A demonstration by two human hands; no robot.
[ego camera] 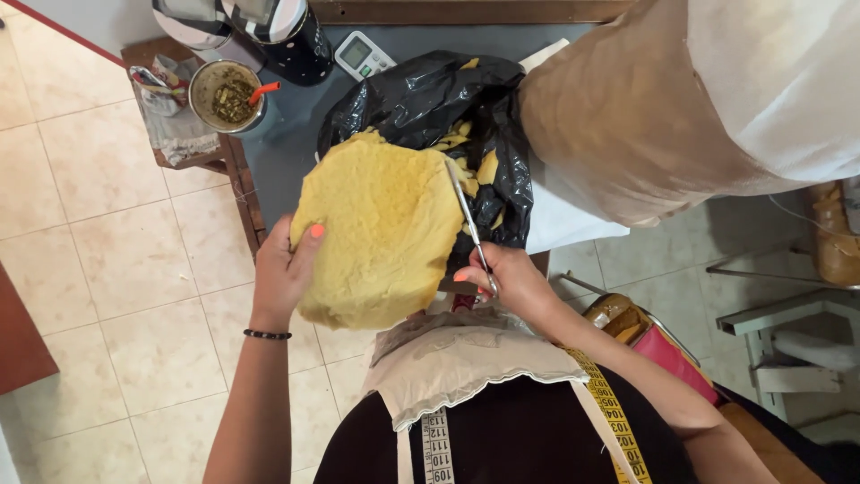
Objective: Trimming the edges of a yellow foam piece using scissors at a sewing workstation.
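Observation:
My left hand [285, 269] grips the left edge of a thick, rounded piece of yellow foam [381, 229] and holds it up over the dark table. My right hand [502, 282] is closed on the handles of metal scissors [468, 220], whose blades run up along the foam's right edge. Just behind the foam lies an open black plastic bag [430, 99] with several yellow foam scraps in it.
On the dark table [287, 143] stand a white remote control [362, 54], a black-and-white mug and a cup with a straw [228, 94]. A large beige padded form [645, 108] fills the upper right. A yellow tape measure [609, 408] hangs round my neck.

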